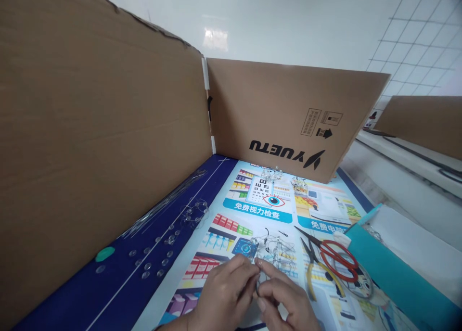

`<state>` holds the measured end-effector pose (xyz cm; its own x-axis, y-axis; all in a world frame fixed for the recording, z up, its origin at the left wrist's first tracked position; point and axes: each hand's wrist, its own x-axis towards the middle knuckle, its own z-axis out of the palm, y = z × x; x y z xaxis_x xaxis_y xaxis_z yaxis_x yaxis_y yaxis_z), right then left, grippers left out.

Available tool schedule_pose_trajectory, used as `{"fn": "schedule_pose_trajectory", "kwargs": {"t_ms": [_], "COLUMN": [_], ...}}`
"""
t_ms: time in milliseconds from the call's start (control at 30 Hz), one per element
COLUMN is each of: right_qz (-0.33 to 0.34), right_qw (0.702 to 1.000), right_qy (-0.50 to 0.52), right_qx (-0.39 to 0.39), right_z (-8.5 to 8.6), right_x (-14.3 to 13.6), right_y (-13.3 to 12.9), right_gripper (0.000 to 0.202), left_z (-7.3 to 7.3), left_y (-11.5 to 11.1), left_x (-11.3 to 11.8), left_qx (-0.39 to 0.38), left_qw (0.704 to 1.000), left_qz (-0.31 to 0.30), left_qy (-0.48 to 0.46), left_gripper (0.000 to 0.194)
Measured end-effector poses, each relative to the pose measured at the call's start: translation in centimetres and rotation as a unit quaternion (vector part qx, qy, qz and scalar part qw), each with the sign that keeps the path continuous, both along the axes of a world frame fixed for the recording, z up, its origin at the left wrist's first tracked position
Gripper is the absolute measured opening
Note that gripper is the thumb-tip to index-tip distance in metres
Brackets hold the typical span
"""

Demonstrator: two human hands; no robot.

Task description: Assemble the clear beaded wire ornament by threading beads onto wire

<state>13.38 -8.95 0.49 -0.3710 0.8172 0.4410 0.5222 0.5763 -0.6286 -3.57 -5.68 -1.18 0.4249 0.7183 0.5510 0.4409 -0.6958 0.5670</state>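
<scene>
At the near edge of the view my left hand [224, 290] and my right hand [287, 296] meet, fingertips pinched close together. A thin dark curved strand shows between them; whatever else they grip is too small and hidden to name. Just beyond the fingertips lies a tangle of thin wire with clear beads [277, 251] on the printed sheet. To the right of my right hand rest yellow-handled pliers [313, 268], with red-handled scissors [337, 259] partly over a round printed item [361, 285].
Loose clear beads [146, 266], a green disc [105, 254] and a bundle of thin straight wires [164, 203] lie on the blue strip at left. Cardboard panels [108, 129] wall the left and back. A teal box [400, 268] stands at right. More beaded pieces [272, 174] sit by the back panel.
</scene>
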Motion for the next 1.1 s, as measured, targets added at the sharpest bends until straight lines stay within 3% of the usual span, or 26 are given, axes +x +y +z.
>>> {"fn": "schedule_pose_trajectory", "kwargs": {"t_ms": [167,400,567,767,1100], "right_qz": [-0.007,-0.012,-0.004,0.012,0.037], "right_qw": [1.000,1.000,0.998,0.996,0.994], "right_qy": [-0.003,0.000,0.011,-0.013,-0.068], "right_qx": [0.022,-0.025,-0.056,-0.091,-0.077], "right_z": [-0.3,-1.3,-1.7,-0.7,-1.3], "right_x": [0.0,-0.4,-0.8,-0.9,-1.0], "right_y": [0.1,-0.7,-1.0,-0.8,-0.9], "right_gripper": [0.008,0.009,0.007,0.008,0.015], "left_z": [-0.2,-1.0,-0.6,0.0,0.3], "left_y": [0.0,0.0,-0.2,-0.2,-0.2], "left_x": [0.0,0.4,1.1,1.5,1.5], "left_qx": [-0.020,-0.099,-0.169,-0.220,-0.299], "left_qw": [1.000,0.995,0.981,0.966,0.943], "left_qz": [-0.009,0.013,0.052,0.084,0.060], "left_qy": [-0.006,-0.019,-0.078,-0.104,-0.134], "left_gripper": [0.021,0.019,0.019,0.019,0.019]}}
